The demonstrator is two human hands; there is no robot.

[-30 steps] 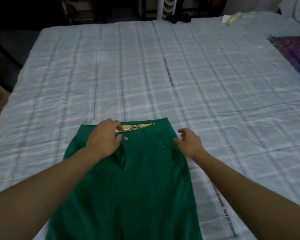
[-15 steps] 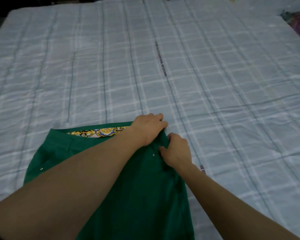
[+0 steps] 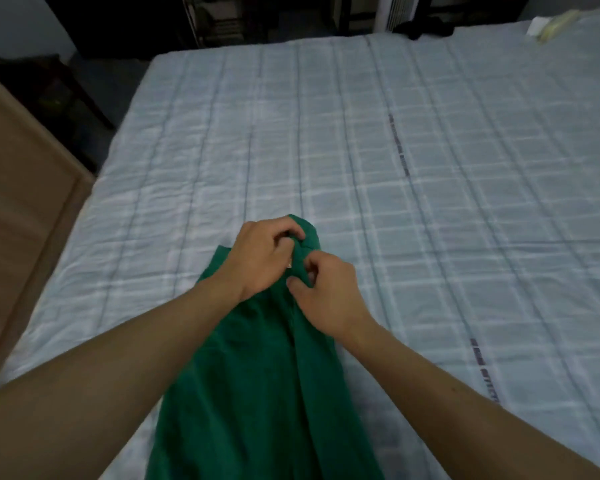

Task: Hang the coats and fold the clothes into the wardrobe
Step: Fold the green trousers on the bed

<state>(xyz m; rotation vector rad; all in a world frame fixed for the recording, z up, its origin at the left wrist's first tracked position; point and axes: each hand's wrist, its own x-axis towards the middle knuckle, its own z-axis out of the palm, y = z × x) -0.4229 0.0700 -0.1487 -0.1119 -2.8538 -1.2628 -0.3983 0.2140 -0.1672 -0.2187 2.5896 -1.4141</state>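
Observation:
Green trousers (image 3: 257, 368) lie lengthwise on the bed, legs toward me, with the waist bunched up at the far end. My left hand (image 3: 264, 258) grips the gathered waistband from the left, its fingers curled round the fabric. Just to its right, my right hand (image 3: 326, 292) pinches the same bunched waist. The two hands are almost touching. The patterned yellow lining is hidden inside the fold.
The bed (image 3: 430, 202) carries a pale blue checked quilt with wide bare room to the right and beyond. A brown wooden panel (image 3: 18, 202) stands along the left edge. A pale object (image 3: 551, 24) lies at the far right corner. Dark furniture stands behind the bed.
The waist lay flat and wide earlier; both hands have drawn it together into a narrow bunch. The view has swung to the left, bringing the wooden panel into sight.

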